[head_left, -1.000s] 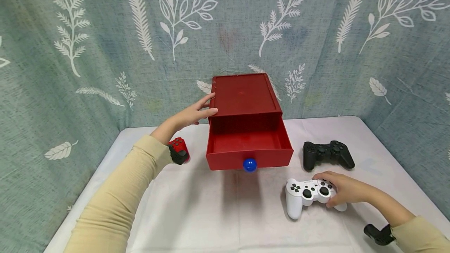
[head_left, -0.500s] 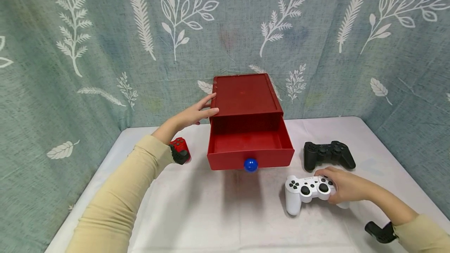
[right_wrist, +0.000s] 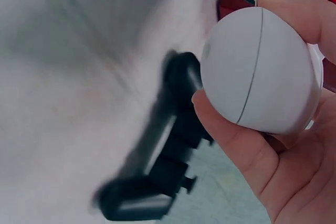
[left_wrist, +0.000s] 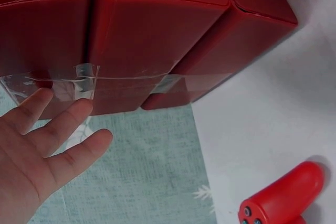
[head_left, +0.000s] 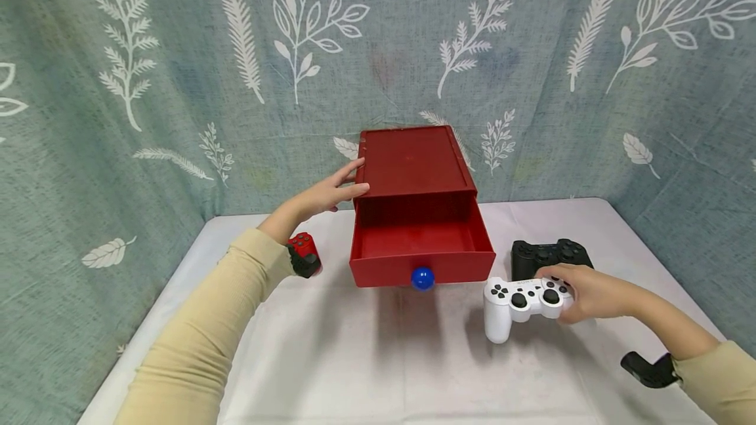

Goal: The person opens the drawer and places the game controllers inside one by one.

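My right hand pinches the right part of a white game controller, raised above the white table with its shadow beneath. In the right wrist view its white grip lies between thumb and fingers. My left hand, fingers spread and fairly straight, touches the left side of a red drawer box. In the left wrist view the left hand's fingertips are at the taped side of the box. The drawer with a blue knob is pulled out and holds nothing.
A black controller lies behind the white one, partly hidden by it. The red controller lies beside the left wrist, left of the box. A patterned green curtain hangs behind the table.
The right hand has lifted the white controller off the table and moved it slightly away from me, toward the black controller. My left hand stays at the box.
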### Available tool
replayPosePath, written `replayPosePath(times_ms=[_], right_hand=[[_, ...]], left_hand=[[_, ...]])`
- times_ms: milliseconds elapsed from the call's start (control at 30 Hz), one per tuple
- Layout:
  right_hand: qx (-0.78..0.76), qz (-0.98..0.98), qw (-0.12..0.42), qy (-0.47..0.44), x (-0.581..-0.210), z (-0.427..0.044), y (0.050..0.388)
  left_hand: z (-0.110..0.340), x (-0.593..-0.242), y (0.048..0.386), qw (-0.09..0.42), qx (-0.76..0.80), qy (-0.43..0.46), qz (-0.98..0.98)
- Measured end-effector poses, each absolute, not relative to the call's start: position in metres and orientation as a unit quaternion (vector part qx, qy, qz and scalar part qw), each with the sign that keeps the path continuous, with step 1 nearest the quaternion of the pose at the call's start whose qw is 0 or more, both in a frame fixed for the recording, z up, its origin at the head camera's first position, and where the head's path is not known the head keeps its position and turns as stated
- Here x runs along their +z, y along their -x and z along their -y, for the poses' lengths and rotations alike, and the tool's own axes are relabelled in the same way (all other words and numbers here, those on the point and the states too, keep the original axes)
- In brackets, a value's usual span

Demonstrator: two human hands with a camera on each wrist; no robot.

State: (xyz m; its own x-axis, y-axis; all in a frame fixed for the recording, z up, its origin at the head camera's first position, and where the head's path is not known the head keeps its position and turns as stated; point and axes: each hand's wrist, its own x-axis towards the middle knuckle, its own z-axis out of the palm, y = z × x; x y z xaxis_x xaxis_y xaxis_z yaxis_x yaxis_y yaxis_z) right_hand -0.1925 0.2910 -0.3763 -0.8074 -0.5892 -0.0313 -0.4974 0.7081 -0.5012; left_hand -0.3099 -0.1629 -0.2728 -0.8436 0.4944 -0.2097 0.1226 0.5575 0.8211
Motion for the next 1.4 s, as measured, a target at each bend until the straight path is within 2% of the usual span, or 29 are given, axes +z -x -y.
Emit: replayPosePath(times_ms=[167,533,900,1400], right_hand=[[-0.228,-0.925,0.096,0.287,-0.358,-0.294,0.196],[-0.236,-0.925,0.113,0.277,-0.326,-0.304,0.203],[-0.228,-0.926,0.091,0.287,-0.298,-0.309,0.204],[-0.190,-0.952,0.103,0.218,-0.250,-0.310,0.211]], left_hand=[[0.159,-0.262,0.299,0.215,0.433,-0.181,-0.856],[0.158,-0.262,0.298,0.212,0.440,-0.172,-0.856],[0.159,-0.262,0.298,0.214,0.437,-0.176,-0.856],[0.160,-0.264,0.300,0.216,0.439,-0.174,-0.855]])
